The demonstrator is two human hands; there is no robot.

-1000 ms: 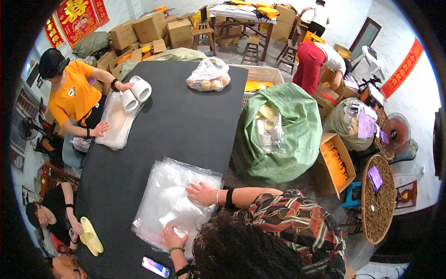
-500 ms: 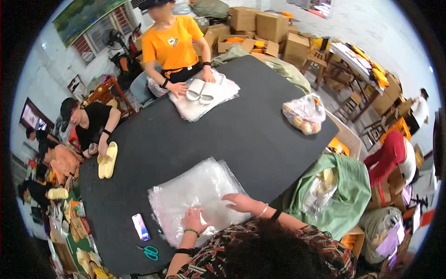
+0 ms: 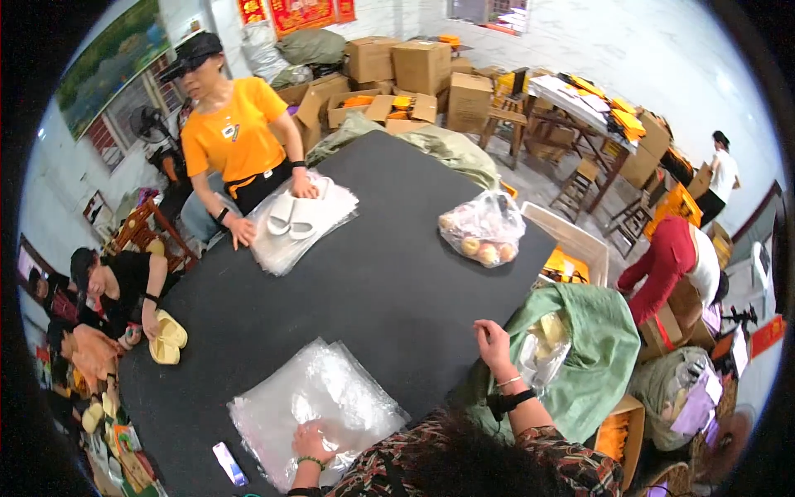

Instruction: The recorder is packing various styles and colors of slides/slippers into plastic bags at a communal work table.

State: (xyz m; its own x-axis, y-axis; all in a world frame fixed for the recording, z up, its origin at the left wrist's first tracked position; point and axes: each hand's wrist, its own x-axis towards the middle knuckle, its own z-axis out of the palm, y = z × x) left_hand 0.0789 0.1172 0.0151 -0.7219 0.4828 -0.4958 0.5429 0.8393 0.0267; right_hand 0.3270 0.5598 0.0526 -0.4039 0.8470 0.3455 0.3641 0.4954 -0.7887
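Note:
My left hand [image 3: 315, 441] rests spread on a stack of clear plastic bags [image 3: 331, 393] at the near edge of the dark table. My right hand [image 3: 494, 344] is raised off the stack, beside a green sack [image 3: 600, 356], its fingers slightly bent and nothing visible in it. Inside the sack's mouth, pale items in clear plastic [image 3: 546, 352] show.
A phone [image 3: 229, 464] lies left of the bags on the dark table [image 3: 364, 273]. A bag of round fruit [image 3: 484, 232] sits at right. Across the table, one person handles white slippers [image 3: 290, 214] on plastic bags; another touches yellow slippers [image 3: 168, 338].
My right hand has left the bag stack and moved right, up to the green sack. My left hand stays on the bags. The whole view has shifted, and the scissors are nearly out of frame.

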